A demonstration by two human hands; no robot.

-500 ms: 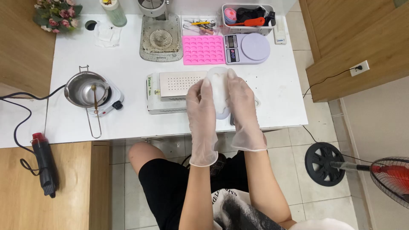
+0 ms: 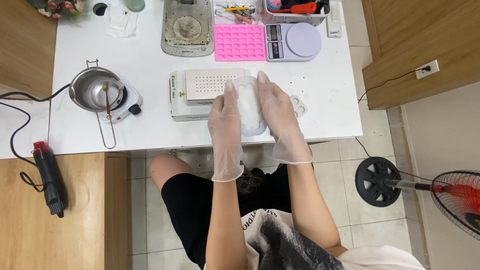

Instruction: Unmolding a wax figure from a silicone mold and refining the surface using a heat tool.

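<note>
A white oval mould (image 2: pixel 248 106) sits clasped between both gloved hands.

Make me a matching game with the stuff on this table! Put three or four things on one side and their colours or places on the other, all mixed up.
Things:
1. silicone tray
2. kitchen scale
3. metal pot
4. white mould

Colours or places:
A. sits on a small hot plate at the left
B. held between the left hand and right hand
C. pink, with many small hollows
D. pale purple, with a round top

Pairs: 1-C, 2-D, 3-A, 4-B
</note>
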